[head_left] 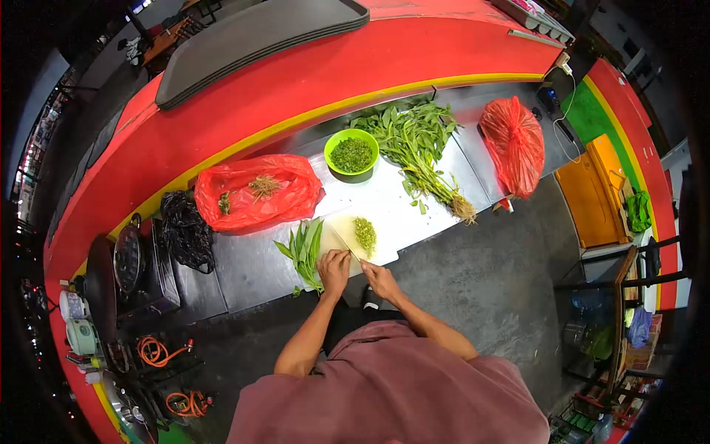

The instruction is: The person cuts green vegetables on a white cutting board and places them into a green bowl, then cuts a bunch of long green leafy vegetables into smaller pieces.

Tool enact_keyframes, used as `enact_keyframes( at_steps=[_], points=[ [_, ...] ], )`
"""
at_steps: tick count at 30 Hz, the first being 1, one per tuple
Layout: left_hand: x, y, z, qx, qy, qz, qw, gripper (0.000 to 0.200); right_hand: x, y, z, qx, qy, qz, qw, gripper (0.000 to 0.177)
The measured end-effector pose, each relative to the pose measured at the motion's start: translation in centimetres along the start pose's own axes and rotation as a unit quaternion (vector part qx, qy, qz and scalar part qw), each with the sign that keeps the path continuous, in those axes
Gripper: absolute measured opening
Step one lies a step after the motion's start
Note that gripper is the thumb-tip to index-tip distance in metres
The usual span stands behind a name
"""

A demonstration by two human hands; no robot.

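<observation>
My right hand is closed round the handle of a knife, whose blade lies over a pale cutting board. Left of the blade, my left hand has its fingers bent together at the board; what they press on is too small to make out. Chopped green pieces lie in a heap on the board, right of the knife. Long green leaves rest at the board's left edge, beside my left hand. Behind the board stands a green bowl with chopped greens in it.
Leafy stems with roots lie at the back right of the steel counter. An open red bag and a black bag are at the left, a tied red bag at the right. Grey trays rest on the red ledge.
</observation>
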State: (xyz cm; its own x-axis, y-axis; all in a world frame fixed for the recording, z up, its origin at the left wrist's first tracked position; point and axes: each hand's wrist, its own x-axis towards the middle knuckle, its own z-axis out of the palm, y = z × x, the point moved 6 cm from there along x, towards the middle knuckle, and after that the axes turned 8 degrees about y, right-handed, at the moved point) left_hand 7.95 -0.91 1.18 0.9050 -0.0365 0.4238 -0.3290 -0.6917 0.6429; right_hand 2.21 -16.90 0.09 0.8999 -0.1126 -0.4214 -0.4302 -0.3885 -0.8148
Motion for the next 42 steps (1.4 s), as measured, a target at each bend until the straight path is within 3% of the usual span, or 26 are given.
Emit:
enact_keyframes(
  at_steps=[6, 10, 12, 16, 18, 20, 22, 26, 28, 30, 31, 32, 34, 35, 40, 42],
  points=[
    [0.1, 0.2, 0.0, -0.005, -0.007, 0.004, 1.000, 0.015, 0.1, 0.0, 0.0, -0.005, 0.006, -0.020, 1.000, 0.049],
    [0.3, 0.4, -0.3, 0.009, 0.012, 0.019, 1.000, 0.012, 0.0, 0.4, 0.1, -0.024, -0.007, 0.016, 1.000, 0.046],
    [0.5, 0.3, -0.1, -0.006, 0.001, 0.027, 1.000, 0.011, 0.1, 0.1, -0.1, -0.054, 0.029, -0.030, 0.998, 0.045],
    [0.6, 0.4, -0.1, 0.011, 0.002, 0.043, 0.999, 0.011, 0.4, 0.9, 0.6, -0.026, 0.020, 0.005, 0.999, 0.045],
    [0.5, 0.1, 0.1, 0.015, -0.012, 0.040, 0.999, 0.012, 0.4, 0.2, 0.5, -0.019, 0.056, -0.057, 0.997, 0.046],
    [0.3, 0.1, 0.2, 0.014, 0.009, 0.043, 0.999, 0.011, 0.5, 0.2, 0.7, -0.046, 0.054, -0.046, 0.996, 0.044],
    [0.1, -0.1, 0.4, 0.024, 0.001, 0.035, 0.999, 0.010, 0.7, -1.0, 0.6, -0.051, 0.127, -0.164, 0.977, 0.042],
    [0.4, 0.1, 0.2, 0.032, -0.005, 0.042, 0.999, 0.011, 0.8, -0.8, 0.5, -0.046, 0.058, -0.078, 0.994, 0.042],
    [0.4, 0.4, 0.1, 0.025, -0.014, 0.037, 0.999, 0.012, 1.4, 0.3, 0.8, -0.060, 0.057, -0.097, 0.992, 0.044],
    [0.4, 0.5, 0.1, 0.052, -0.005, 0.034, 0.998, 0.011, 2.9, 1.9, 1.4, 0.039, 0.104, -0.217, 0.970, 0.048],
    [0.3, 0.2, 0.4, 0.025, 0.000, 0.028, 0.999, 0.012, 3.2, 2.5, 1.4, 0.043, 0.028, -0.120, 0.991, 0.050],
    [-0.1, 0.0, 0.5, 0.022, 0.005, 0.035, 0.999, 0.012, 3.1, 1.8, 0.7, 0.042, 0.035, -0.127, 0.990, 0.050],
    [0.2, 0.0, 0.3, 0.017, 0.005, 0.035, 0.999, 0.012, 2.6, 2.8, 1.3, 0.165, -0.076, 0.111, 0.977, 0.049],
    [0.3, 0.1, 0.2, 0.011, 0.007, 0.033, 0.999, 0.012, 2.2, 2.3, 1.2, 0.219, -0.096, 0.104, 0.965, 0.048],
    [0.3, -0.5, 0.5, 0.020, 0.000, 0.031, 0.999, 0.013, 2.3, 3.5, 1.8, 0.252, -0.109, 0.132, 0.953, 0.045],
    [0.7, -0.7, 0.7, 0.004, -0.008, 0.026, 1.000, 0.011, 2.5, 3.4, 1.5, 0.185, -0.063, 0.067, 0.978, 0.046]
  ],
)
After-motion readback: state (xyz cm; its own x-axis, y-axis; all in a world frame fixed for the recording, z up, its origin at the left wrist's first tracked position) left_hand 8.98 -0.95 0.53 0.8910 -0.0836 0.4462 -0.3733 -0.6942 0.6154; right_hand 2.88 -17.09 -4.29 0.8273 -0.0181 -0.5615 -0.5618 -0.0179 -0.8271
